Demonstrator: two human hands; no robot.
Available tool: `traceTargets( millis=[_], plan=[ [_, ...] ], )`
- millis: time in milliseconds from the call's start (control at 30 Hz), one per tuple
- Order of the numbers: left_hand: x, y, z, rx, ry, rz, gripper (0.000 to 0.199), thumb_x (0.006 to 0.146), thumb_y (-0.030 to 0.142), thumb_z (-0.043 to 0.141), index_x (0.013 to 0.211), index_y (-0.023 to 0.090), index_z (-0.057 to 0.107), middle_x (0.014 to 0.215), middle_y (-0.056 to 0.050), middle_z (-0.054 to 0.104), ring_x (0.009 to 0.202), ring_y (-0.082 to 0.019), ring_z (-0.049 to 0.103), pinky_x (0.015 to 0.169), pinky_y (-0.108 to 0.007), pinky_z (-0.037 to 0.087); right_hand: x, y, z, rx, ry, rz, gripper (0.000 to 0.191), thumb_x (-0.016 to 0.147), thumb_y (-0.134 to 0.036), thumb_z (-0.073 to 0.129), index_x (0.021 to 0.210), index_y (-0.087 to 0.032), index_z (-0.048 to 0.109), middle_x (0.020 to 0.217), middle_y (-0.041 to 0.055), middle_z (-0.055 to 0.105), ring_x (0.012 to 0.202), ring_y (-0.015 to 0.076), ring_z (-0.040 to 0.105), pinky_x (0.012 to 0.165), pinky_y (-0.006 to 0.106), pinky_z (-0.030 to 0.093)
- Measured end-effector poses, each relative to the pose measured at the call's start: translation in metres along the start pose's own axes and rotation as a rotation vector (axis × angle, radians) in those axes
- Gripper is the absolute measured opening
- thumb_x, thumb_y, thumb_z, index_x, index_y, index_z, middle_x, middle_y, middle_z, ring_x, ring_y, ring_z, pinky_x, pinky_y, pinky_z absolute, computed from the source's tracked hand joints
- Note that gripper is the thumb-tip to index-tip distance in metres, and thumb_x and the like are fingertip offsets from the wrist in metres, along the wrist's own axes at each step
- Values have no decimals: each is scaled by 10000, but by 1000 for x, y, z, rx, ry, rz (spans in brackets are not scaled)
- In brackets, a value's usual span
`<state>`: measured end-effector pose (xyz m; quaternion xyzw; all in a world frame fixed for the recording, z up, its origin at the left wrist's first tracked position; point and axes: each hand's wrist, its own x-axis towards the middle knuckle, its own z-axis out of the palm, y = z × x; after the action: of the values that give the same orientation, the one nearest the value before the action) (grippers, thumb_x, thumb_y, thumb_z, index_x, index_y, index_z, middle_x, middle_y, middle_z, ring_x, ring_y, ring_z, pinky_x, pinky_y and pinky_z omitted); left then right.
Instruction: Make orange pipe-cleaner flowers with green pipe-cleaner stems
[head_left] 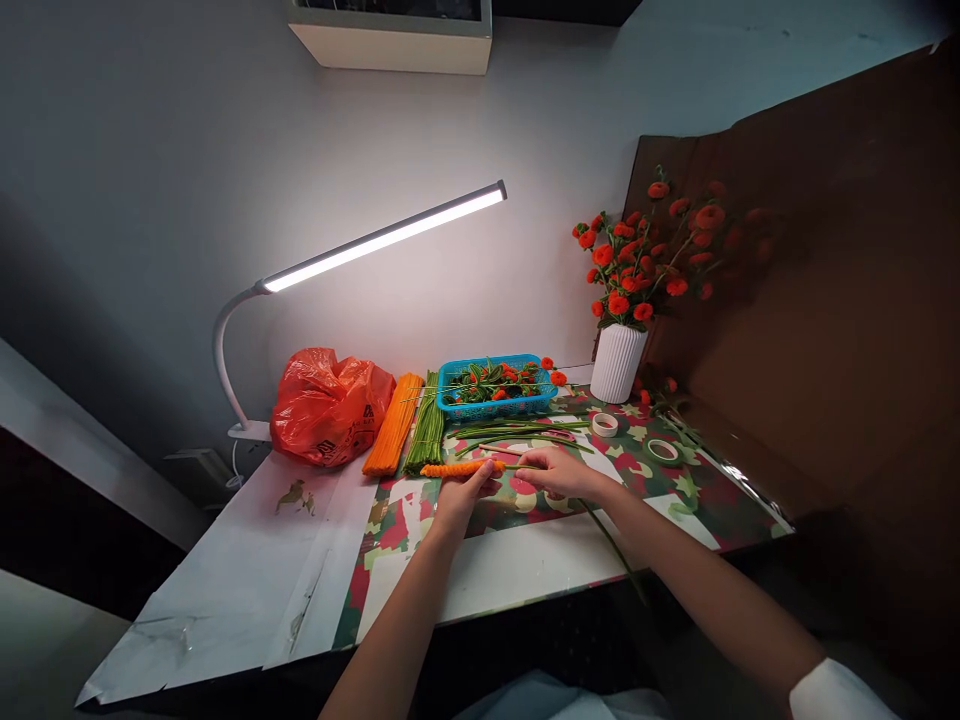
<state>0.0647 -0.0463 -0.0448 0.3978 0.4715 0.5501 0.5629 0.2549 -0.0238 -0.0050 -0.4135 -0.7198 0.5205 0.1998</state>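
Note:
My left hand [471, 487] pinches the right end of a fuzzy orange coil [448, 469], which looks wound from pipe cleaner and lies nearly level above the table's front part. Out of that end runs a thin green stem [615, 545], passing through the closed fingers of my right hand [553, 472] and slanting down past the table edge. Part of the stem is hidden behind my right fingers. Just beyond my hands lie several loose green stems [517, 430]. Behind the coil's left end rest a bundle of green pipe cleaners [426, 435] and a bundle of orange pipe cleaners [393, 425].
A blue basket [495, 408] holds small orange flowers and greenery. To its right stands a white ribbed vase [619, 365] with orange flowers; tape rolls [604, 425] lie in front. At left are an orange plastic bag [330, 405] and a lit lamp [386, 237].

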Motion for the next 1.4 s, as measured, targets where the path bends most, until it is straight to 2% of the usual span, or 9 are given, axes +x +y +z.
traceTargets(
  millis=[233, 467, 567, 700, 833, 967, 1133, 1400],
  plan=[
    [0, -2, 0, 24, -26, -22, 416, 536, 477, 799, 740, 124, 716, 745, -101, 724, 587, -162, 652, 611, -263, 540, -2, 3, -1, -25, 33, -4, 289, 783, -444, 552, 742, -160, 578, 559, -56, 375, 417, 56, 324, 355, 173, 289],
    [-1, -5, -1, 109, -92, -20, 418, 576, 498, 770, 760, 126, 720, 725, -109, 726, 639, -202, 678, 593, -274, 539, 2, -8, 8, -134, 92, -74, 310, 807, -421, 535, 659, -150, 562, 560, -39, 430, 438, 62, 346, 385, 183, 262],
    [0, -5, -1, 63, -78, 2, 412, 571, 489, 777, 767, 132, 719, 752, -98, 730, 622, -178, 670, 604, -262, 541, 2, -6, 6, -123, 80, -59, 296, 812, -428, 531, 691, -159, 559, 571, -39, 455, 429, 65, 365, 383, 187, 270],
    [2, -3, -1, 10, -5, 13, 425, 548, 482, 793, 768, 125, 717, 742, -86, 728, 586, -150, 654, 604, -243, 543, -1, 5, -1, -38, 80, 7, 259, 802, -434, 536, 758, -179, 553, 553, -59, 421, 392, 68, 367, 360, 191, 307],
    [1, -3, 0, 8, -33, -12, 443, 527, 486, 803, 761, 118, 722, 726, -89, 726, 579, -153, 654, 593, -244, 545, -3, 12, -4, -14, 98, 2, 236, 784, -408, 557, 737, -177, 561, 524, -65, 388, 404, 79, 408, 383, 196, 348],
    [-1, -2, 1, 15, -45, -12, 439, 528, 484, 803, 764, 122, 724, 736, -92, 729, 581, -152, 656, 587, -240, 542, -2, 6, 1, -65, 98, 1, 236, 781, -382, 542, 696, -165, 576, 556, -50, 406, 415, 73, 372, 378, 198, 316],
    [-3, -1, 3, 26, -56, -2, 461, 499, 472, 818, 788, 125, 726, 712, -95, 728, 549, -154, 646, 541, -240, 526, 1, -1, 5, -161, 111, -81, 220, 780, -332, 543, 672, -151, 604, 593, -26, 469, 486, 80, 393, 430, 197, 299],
    [-3, -2, 5, 53, -72, 7, 462, 534, 475, 797, 811, 113, 723, 694, -101, 720, 533, -159, 639, 471, -224, 488, 3, 1, 7, -143, 89, -95, 241, 804, -340, 531, 671, -151, 601, 586, -29, 465, 469, 75, 381, 439, 202, 290]
  ],
)
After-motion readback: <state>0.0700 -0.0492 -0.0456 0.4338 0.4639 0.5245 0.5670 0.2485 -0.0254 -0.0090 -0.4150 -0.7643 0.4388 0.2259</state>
